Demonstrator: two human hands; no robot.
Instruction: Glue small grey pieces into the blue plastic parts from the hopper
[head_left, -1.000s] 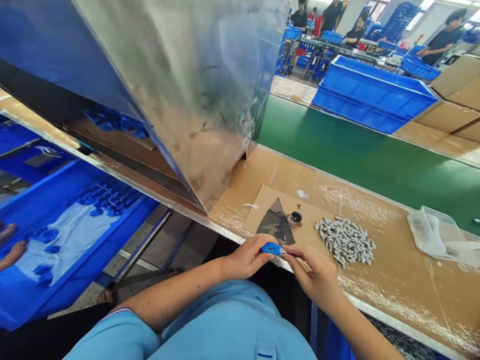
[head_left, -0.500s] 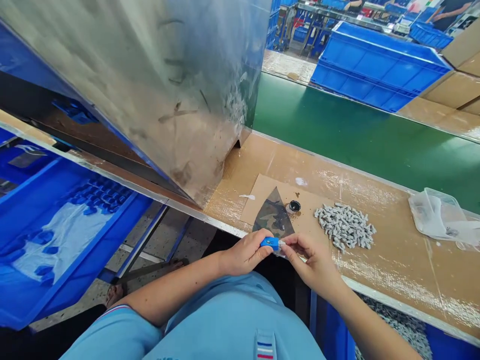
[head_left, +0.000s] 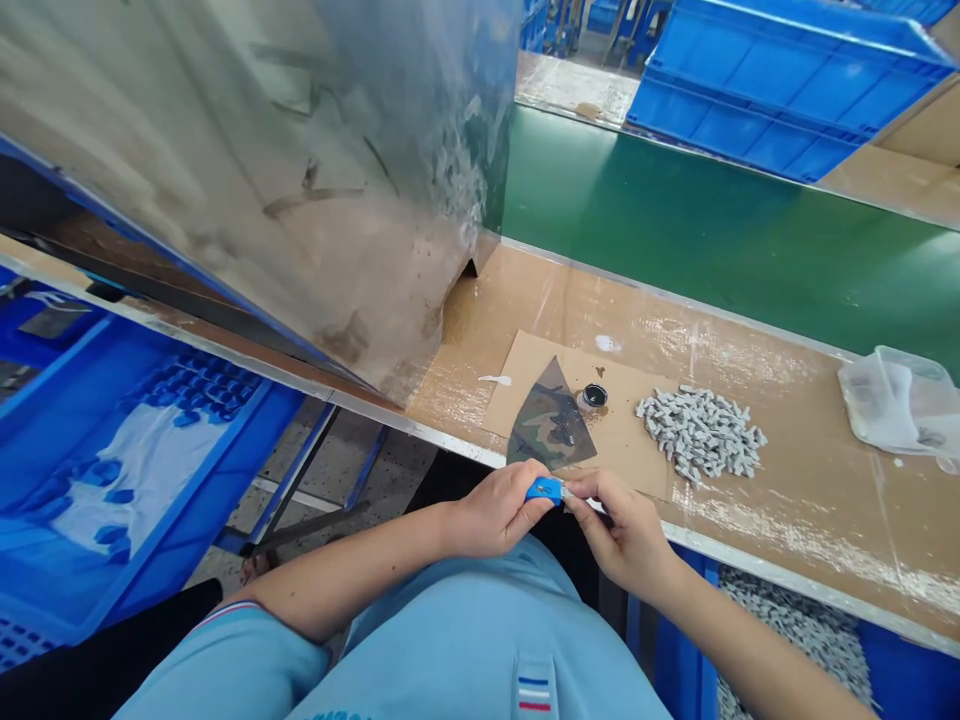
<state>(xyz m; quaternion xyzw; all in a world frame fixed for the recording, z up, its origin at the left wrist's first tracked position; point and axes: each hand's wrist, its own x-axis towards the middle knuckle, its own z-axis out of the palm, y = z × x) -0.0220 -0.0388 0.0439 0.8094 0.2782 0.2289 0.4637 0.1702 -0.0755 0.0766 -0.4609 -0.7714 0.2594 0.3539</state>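
Observation:
Between its thumb and fingers, my left hand [head_left: 491, 512] grips a small blue plastic part [head_left: 543, 489] just off the table's front edge. At the part's right end, my right hand [head_left: 626, 530] pinches a small pale grey piece [head_left: 566, 492], mostly hidden by the fingertips. The two pieces touch; whether one sits inside the other I cannot tell. Just beyond my hands lies a camouflage-patterned fabric piece [head_left: 551, 420] on a flat cardboard sheet [head_left: 511, 385]. A little open jar with black contents [head_left: 592, 397] stands beside it. Further right is a heap of small grey pieces [head_left: 701, 432].
A large metal housing [head_left: 360, 200] rises at the left. Behind the table runs a green conveyor belt [head_left: 675, 210], with blue crates [head_left: 780, 80] beyond. A clear plastic tub [head_left: 904, 405] sits at right. A blue bin [head_left: 135, 590] with blue parts is at lower left.
The camera view has tilted down and shifted slightly, so the table's things appear higher. Both hands stay at the blue part, in nearly the same grip.

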